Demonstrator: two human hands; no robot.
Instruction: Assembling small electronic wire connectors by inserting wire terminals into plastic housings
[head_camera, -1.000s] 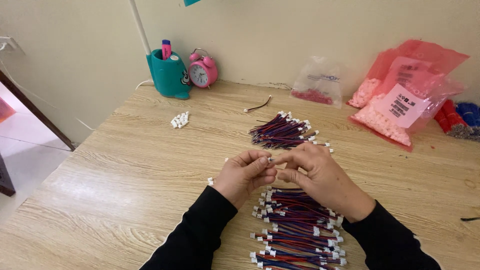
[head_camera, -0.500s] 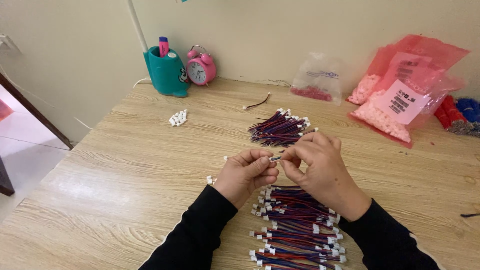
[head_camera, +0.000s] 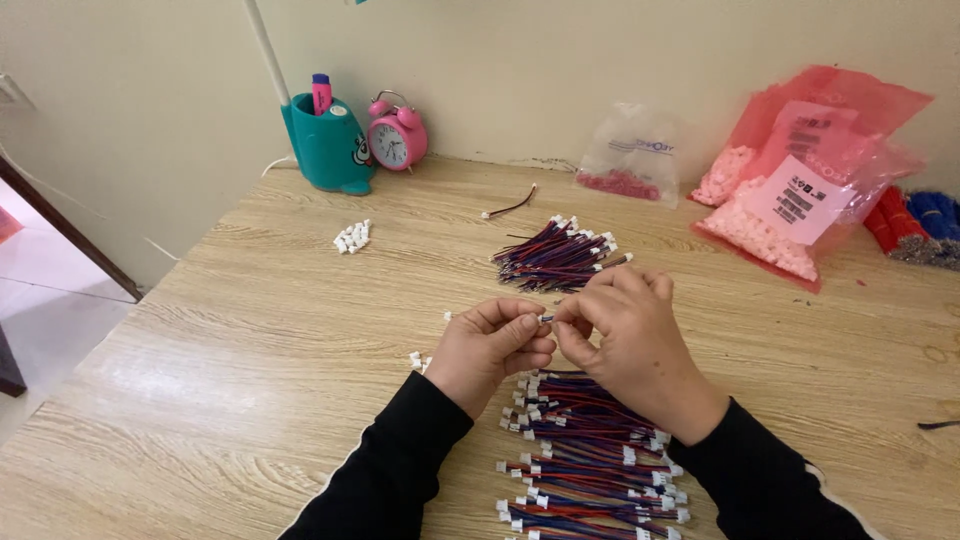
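Observation:
My left hand (head_camera: 490, 345) and my right hand (head_camera: 625, 335) meet over the middle of the wooden table (head_camera: 250, 370), fingertips pinched together on a small white connector piece (head_camera: 546, 319); the wire attached to it is hidden by my fingers. Beyond my hands lies a pile of red, blue and black wires (head_camera: 556, 254) with white plugs. Under my wrists a second row of the same wire leads (head_camera: 590, 460) is laid out toward me. A few loose white connectors (head_camera: 417, 360) sit by my left wrist.
A small heap of white connectors (head_camera: 352, 237) and a single loose wire (head_camera: 510, 206) lie farther back. Along the wall stand a teal pen holder (head_camera: 328, 145), a pink alarm clock (head_camera: 396, 138), a clear bag (head_camera: 630, 158) and pink bags (head_camera: 800, 180) of parts.
My hands have stayed together on the small piece and shifted slightly; the view has tilted a little, so the table items sit lower in the picture.

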